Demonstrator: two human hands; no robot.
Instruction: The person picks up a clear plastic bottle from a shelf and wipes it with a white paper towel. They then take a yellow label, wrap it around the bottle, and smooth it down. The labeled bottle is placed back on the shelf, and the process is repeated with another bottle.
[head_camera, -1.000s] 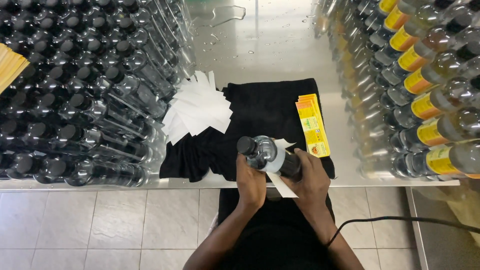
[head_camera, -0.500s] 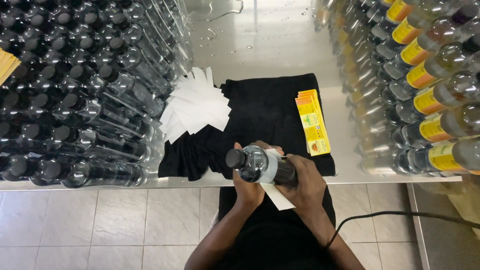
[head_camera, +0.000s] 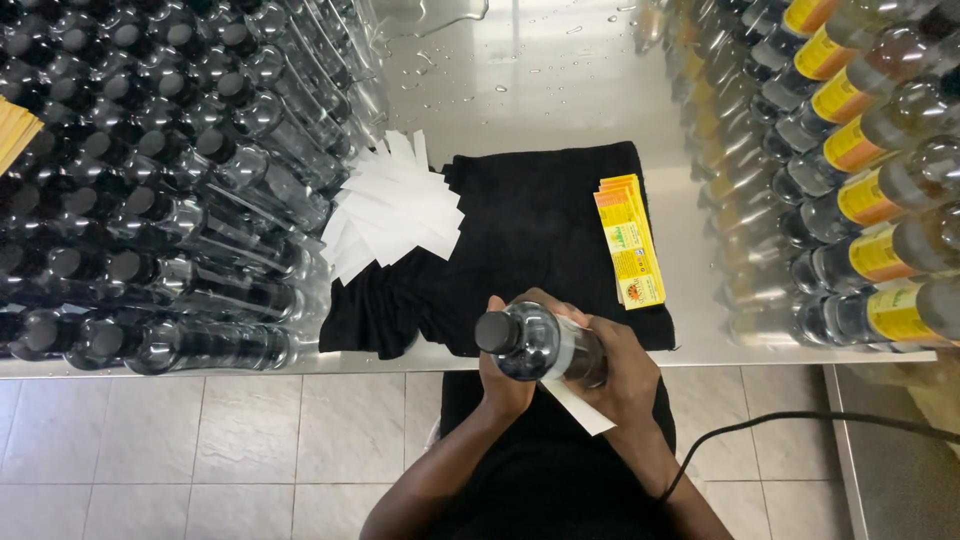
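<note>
Both hands held a clear plastic bottle with a black cap over the near edge of the steel table. The left hand gripped it near the neck; the right hand wrapped its body, a white label hanging beneath. A black cloth lay at the near edge, with a fan of white labels on its left corner and a stack of yellow labels on its right side. Unlabelled bottles crowded the table's left side, yellow-labelled bottles its right.
</note>
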